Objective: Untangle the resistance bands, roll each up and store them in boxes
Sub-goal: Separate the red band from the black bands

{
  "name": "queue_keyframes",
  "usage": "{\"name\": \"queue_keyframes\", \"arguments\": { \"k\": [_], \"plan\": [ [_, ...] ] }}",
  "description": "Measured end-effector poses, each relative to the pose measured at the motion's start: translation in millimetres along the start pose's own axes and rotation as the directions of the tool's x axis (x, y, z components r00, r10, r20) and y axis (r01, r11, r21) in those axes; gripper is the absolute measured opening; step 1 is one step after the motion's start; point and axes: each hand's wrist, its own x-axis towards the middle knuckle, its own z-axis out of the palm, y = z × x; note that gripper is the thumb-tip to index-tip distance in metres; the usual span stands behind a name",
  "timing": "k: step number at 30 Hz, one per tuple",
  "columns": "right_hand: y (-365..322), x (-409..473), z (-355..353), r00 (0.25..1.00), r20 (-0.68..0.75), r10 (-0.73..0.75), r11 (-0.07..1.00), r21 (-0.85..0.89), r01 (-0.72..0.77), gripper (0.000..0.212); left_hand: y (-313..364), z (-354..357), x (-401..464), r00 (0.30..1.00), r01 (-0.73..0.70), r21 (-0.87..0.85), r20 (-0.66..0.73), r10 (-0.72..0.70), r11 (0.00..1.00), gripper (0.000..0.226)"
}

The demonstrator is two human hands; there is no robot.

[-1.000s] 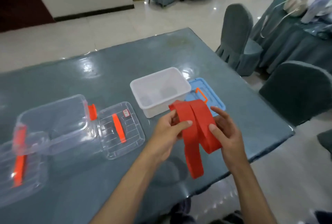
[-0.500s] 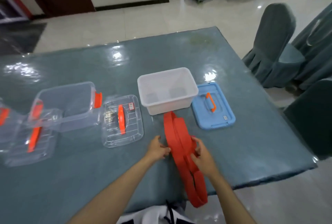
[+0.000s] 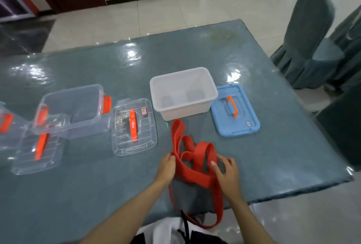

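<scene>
A red resistance band (image 3: 192, 172) lies in loose tangled loops on the grey-blue table (image 3: 254, 146), one end reaching toward the white box and the other hanging over the near edge. My left hand (image 3: 167, 167) pinches the band's left edge. My right hand (image 3: 226, 171) grips a loop on the right side, thumb over the strap. An open white box (image 3: 183, 93) stands just beyond the band, its blue lid (image 3: 235, 113) with an orange handle lying to its right. A clear box (image 3: 72, 109) with orange clips sits at the left, its clear lid (image 3: 133, 126) beside it.
Another clear lid (image 3: 37, 149) and part of a further clear box (image 3: 4, 124) lie at the far left. Covered chairs (image 3: 310, 38) stand off the table's right side. The table's near edge runs close to my body.
The band went from being held up in the air to lying on the table, and now it has spread into wider loose loops between my hands. The camera has tilted further down.
</scene>
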Motion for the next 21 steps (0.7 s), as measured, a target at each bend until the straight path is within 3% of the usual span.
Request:
{"name": "queue_keyframes", "arguments": {
  "k": [4, 6, 8, 11, 14, 17, 19, 21],
  "plan": [
    [-1, 2, 4, 0.986, 0.056, 0.16, 0.986, -0.066, -0.156, 0.038, 1, -4, 0, 0.998, 0.06, -0.049, -0.001, -0.061, 0.997, 0.038],
    [-8, 8, 5, 0.976, 0.068, 0.205, 0.975, -0.099, -0.198, 0.03, -1, -6, 1, 0.999, 0.045, -0.087, 0.023, -0.043, 0.995, 0.045],
    [-14, 14, 4, 0.974, 0.059, 0.22, 0.97, -0.118, -0.212, 0.029, -4, -9, 5, 0.997, -0.006, -0.02, 0.078, 0.007, 1.0, 0.055],
    [-28, 18, 0, 0.99, 0.005, 0.143, 0.986, -0.085, -0.143, 0.032, -8, -13, 6, 0.988, -0.153, 0.129, 0.04, 0.149, 0.98, 0.062],
    [-46, 36, -6, 0.978, -0.207, -0.037, 0.996, -0.084, 0.02, 0.033, -7, -22, -2, 0.971, -0.232, 0.098, -0.039, 0.236, 0.968, 0.047],
    [-68, 57, -18, 0.963, -0.248, -0.101, 0.993, -0.09, 0.081, 0.034, -18, -22, -1, 0.963, -0.255, 0.122, -0.061, 0.263, 0.959, 0.052],
    [-75, 65, -21, 0.976, -0.199, -0.086, 0.993, -0.097, 0.068, 0.028, -19, -21, -2, 0.97, -0.229, 0.159, -0.047, 0.239, 0.96, 0.059],
    [-70, 65, -16, 1.0, -0.002, -0.022, 0.992, -0.127, 0.022, 0.024, -21, -21, 0, 0.978, -0.205, 0.168, -0.006, 0.209, 0.964, 0.059]
  ]
}}
